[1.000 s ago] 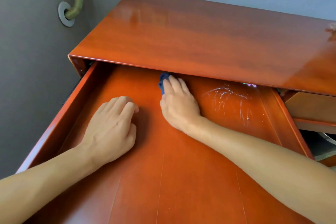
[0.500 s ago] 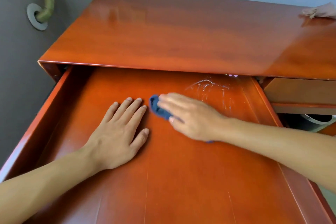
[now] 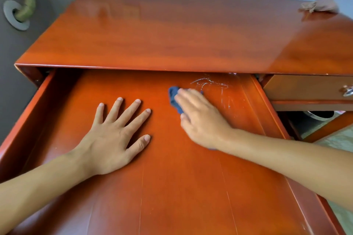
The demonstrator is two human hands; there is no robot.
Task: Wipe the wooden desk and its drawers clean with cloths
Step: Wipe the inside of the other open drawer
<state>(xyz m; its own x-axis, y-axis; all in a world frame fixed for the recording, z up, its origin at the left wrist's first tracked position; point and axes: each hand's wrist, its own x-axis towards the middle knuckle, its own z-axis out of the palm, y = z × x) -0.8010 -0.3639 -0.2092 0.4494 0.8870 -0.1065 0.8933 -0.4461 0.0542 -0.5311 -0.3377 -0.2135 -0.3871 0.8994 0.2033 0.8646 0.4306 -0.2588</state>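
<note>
A reddish wooden desk (image 3: 172, 30) has its wide drawer (image 3: 172, 187) pulled out toward me. My left hand (image 3: 112, 135) lies flat on the drawer floor with its fingers spread. To its right, my right hand (image 3: 200, 118) presses a small blue cloth (image 3: 174, 97) onto the drawer floor with straight fingers; most of the cloth is hidden under the palm. White smear marks (image 3: 210, 84) streak the wood just beyond the right hand.
A crumpled beige cloth (image 3: 317, 6) lies on the desk's far right corner. A smaller shut drawer with a metal handle (image 3: 347, 90) is at the right, a metal bowl (image 3: 319, 115) below it. A green hose (image 3: 24, 0) enters the grey wall at left.
My left hand uncurled and now lies flat with fingers spread. My right hand pulled the blue cloth out from under the desk edge, then slid it rightward toward the white smears.
</note>
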